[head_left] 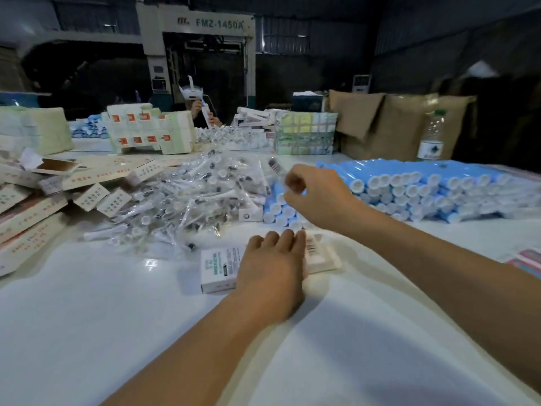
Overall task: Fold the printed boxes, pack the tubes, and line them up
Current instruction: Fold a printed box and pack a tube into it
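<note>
A white printed box (pixel 218 268) lies flat on the white table (pixel 87 317) in the middle. My left hand (pixel 270 265) rests on its right part with the fingers straight. Just beyond, my right hand (pixel 314 193) hovers above the table, its fingertips pinching a clear plastic packet (pixel 276 168) over a heap of clear-wrapped applicators (pixel 187 197). Blue tubes with white caps (pixel 415 190) are stacked in a long pile to the right. A smaller cluster of tubes (pixel 276 210) sits right under my right hand.
Packed printed boxes (pixel 32 218) lie piled at the left edge. Stacks of flat box blanks (pixel 149 131) stand at the back, with brown cartons (pixel 383 121) and a water bottle (pixel 432 136) at the back right. Another person (pixel 196 105) works across the table.
</note>
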Available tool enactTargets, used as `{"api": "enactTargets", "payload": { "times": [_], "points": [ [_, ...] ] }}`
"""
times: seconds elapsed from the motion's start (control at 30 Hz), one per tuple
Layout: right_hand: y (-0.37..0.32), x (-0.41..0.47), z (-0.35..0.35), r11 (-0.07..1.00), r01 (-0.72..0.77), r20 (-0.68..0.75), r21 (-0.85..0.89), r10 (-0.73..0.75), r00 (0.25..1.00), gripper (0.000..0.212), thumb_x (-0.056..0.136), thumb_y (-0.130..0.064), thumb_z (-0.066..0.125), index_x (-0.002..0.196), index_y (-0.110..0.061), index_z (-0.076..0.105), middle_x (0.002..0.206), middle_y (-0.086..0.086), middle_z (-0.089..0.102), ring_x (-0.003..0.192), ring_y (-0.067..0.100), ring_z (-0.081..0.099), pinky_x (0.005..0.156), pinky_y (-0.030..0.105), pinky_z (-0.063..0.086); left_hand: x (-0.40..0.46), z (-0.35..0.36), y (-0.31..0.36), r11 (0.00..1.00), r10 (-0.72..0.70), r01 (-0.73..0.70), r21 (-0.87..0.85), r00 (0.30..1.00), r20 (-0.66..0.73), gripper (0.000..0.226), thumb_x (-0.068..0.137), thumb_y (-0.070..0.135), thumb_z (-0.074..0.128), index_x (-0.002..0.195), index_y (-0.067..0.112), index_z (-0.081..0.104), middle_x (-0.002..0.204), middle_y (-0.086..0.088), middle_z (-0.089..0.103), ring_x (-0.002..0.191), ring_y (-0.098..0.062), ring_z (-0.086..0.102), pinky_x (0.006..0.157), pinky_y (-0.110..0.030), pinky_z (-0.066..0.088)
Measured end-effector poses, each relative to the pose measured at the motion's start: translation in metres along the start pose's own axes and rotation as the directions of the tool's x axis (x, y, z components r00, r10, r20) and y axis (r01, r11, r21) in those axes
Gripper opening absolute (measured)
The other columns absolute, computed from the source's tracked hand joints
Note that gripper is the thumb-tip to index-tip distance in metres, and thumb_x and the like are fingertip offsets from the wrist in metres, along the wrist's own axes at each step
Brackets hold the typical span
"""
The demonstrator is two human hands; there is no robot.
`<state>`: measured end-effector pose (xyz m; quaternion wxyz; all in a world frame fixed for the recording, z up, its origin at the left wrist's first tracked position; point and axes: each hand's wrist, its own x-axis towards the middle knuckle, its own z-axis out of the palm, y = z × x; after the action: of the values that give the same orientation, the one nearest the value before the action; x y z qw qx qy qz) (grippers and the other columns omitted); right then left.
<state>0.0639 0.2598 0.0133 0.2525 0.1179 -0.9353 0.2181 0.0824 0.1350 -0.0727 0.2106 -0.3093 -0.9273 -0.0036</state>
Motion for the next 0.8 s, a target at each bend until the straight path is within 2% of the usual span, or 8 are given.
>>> {"api": "enactTargets", "payload": {
  "times": [0.1, 0.17, 0.23, 0.33, 0.4, 0.5, 0.6, 0.8],
  "points": [
    [0.038, -0.040, -0.013, 0.955, -0.169, -0.251, 0.242, 0.230, 0.940, 0.018, 0.085, -0.013, 0.063, 0.069, -0.009, 0.057, 0.067, -0.006, 0.052, 0.060, 0.005, 0.046, 0.057, 0.013, 0.035, 0.004, 0.001, 0.004, 1.000, 0.006, -0.005, 0.009, 0.999, -0.044, 0.065, 0.091, 0.035, 0.042, 0.148, 0.018, 0.016, 0.138, -0.001, 0.036, 0.120, -0.025, 0.036, 0.094, -0.036, 0.027],
    [0.060, -0.062, -0.014, 0.870, -0.276, -0.264, 0.409, 0.403, 0.877, 0.021, 0.084, -0.009, 0.062, 0.065, -0.003, 0.054, 0.061, 0.000, 0.048, 0.056, 0.014, 0.043, 0.056, 0.024, 0.036, 0.005, 0.002, 0.004, 1.000, -0.009, 0.008, -0.012, 0.997, -0.077, 0.061, 0.095, 0.035, 0.038, 0.149, 0.021, 0.012, 0.142, 0.003, 0.033, 0.123, -0.021, 0.034, 0.097, -0.034, 0.025],
    [0.072, -0.075, -0.010, 0.683, -0.337, -0.165, 0.648, 0.558, 0.813, 0.004, 0.084, 0.000, 0.059, 0.082, -0.004, 0.058, 0.058, 0.006, 0.049, 0.054, 0.021, 0.044, 0.048, 0.028, 0.039, 0.004, 0.002, 0.003, 0.999, -0.028, 0.026, -0.028, 0.996, -0.086, 0.061, 0.097, 0.041, 0.037, 0.149, 0.023, 0.010, 0.144, 0.006, 0.031, 0.125, -0.019, 0.034, 0.100, -0.032, 0.024],
    [0.077, -0.080, -0.004, 0.406, -0.285, -0.027, 0.868, 0.612, 0.790, 0.075, 0.081, 0.011, 0.057, 0.134, -0.034, 0.029, 0.060, 0.009, 0.054, 0.047, 0.015, 0.052, 0.043, 0.026, 0.047, 0.003, -0.002, 0.006, 0.998, -0.049, 0.045, -0.039, 0.993, -0.112, 0.062, 0.096, 0.047, 0.035, 0.149, 0.025, 0.012, 0.144, 0.008, 0.030, 0.125, -0.017, 0.034, 0.100, -0.031, 0.024],
    [0.078, -0.079, -0.001, 0.386, -0.233, -0.034, 0.892, 0.573, 0.819, 0.093, 0.081, 0.011, 0.058, 0.145, -0.040, 0.014, 0.056, 0.008, 0.059, 0.046, 0.014, 0.056, 0.044, 0.028, 0.049, 0.002, -0.004, 0.007, 0.998, -0.057, 0.053, -0.036, 0.991, -0.120, 0.062, 0.096, 0.047, 0.036, 0.150, 0.025, 0.012, 0.145, 0.009, 0.029, 0.126, -0.017, 0.033, 0.100, -0.030, 0.023],
    [0.074, -0.079, 0.004, 0.403, -0.206, -0.058, 0.892, 0.553, 0.831, 0.048, 0.083, 0.007, 0.060, 0.121, -0.019, 0.043, 0.056, 0.009, 0.063, 0.047, 0.019, 0.057, 0.044, 0.029, 0.049, 0.002, -0.004, 0.011, 0.998, -0.058, 0.055, -0.030, 0.991, -0.123, 0.064, 0.097, 0.047, 0.037, 0.150, 0.025, 0.010, 0.146, 0.009, 0.027, 0.128, -0.016, 0.032, 0.101, -0.030, 0.023],
    [0.067, -0.082, 0.011, 0.427, -0.228, -0.071, 0.875, 0.579, 0.813, 0.016, 0.085, -0.003, 0.064, 0.091, -0.010, 0.050, 0.061, 0.011, 0.065, 0.050, 0.024, 0.059, 0.044, 0.030, 0.048, 0.002, -0.002, 0.016, 0.999, -0.034, 0.030, -0.034, 0.991, -0.127, 0.064, 0.096, 0.046, 0.037, 0.150, 0.026, 0.009, 0.146, 0.009, 0.026, 0.129, -0.016, 0.030, 0.102, -0.030, 0.021],
    [0.063, -0.082, 0.015, 0.350, -0.295, -0.003, 0.889, 0.649, 0.761, 0.016, 0.090, -0.014, 0.063, 0.083, 0.000, 0.057, 0.048, 0.003, 0.061, 0.045, 0.018, 0.053, 0.041, 0.025, 0.044, 0.002, 0.000, 0.018, 0.999, -0.036, 0.030, -0.043, 0.986, -0.160, 0.064, 0.096, 0.048, 0.036, 0.150, 0.026, 0.009, 0.147, 0.009, 0.025, 0.130, -0.015, 0.029, 0.101, -0.029, 0.021]
  ]
}}
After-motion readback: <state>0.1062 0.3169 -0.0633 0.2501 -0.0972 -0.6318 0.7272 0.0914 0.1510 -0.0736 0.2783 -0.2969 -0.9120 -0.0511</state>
